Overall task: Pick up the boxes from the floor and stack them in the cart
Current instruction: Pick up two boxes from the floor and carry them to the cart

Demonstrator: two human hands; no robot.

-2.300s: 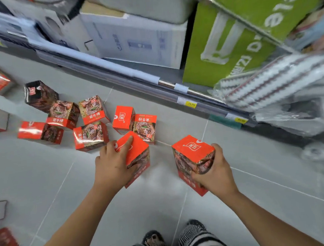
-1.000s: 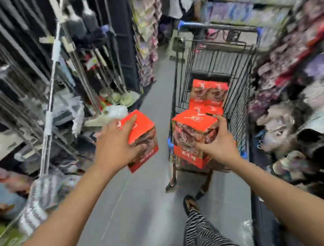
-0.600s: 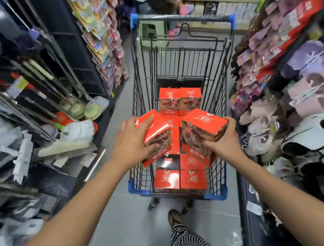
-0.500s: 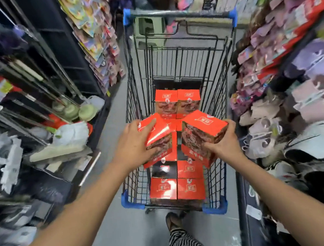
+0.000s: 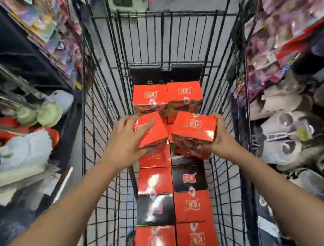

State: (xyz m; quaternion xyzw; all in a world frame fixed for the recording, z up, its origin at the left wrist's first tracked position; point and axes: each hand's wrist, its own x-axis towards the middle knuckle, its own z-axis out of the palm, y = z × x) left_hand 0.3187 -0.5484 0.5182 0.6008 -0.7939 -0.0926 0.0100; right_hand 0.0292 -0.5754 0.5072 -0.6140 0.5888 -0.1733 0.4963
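Two red boxes held above the wire shopping cart [image 5: 102, 128]. Left hand [image 5: 124, 143] grips the left red box [image 5: 151, 130], fingers [image 5: 147, 124] spread over its tilted top; right hand [image 5: 220, 139] clasps the right red box [image 5: 195, 131] from its outer side, fingers wrapped around the box. Both boxes sit side by side, nearly touching, over the stacked boxes [image 5: 192, 204] in the cart: two columns, mostly red, two black. Two more red boxes [image 5: 166, 96] stand higher at the far end. Store shelves [image 5: 286, 33] flank the cart on both sides.
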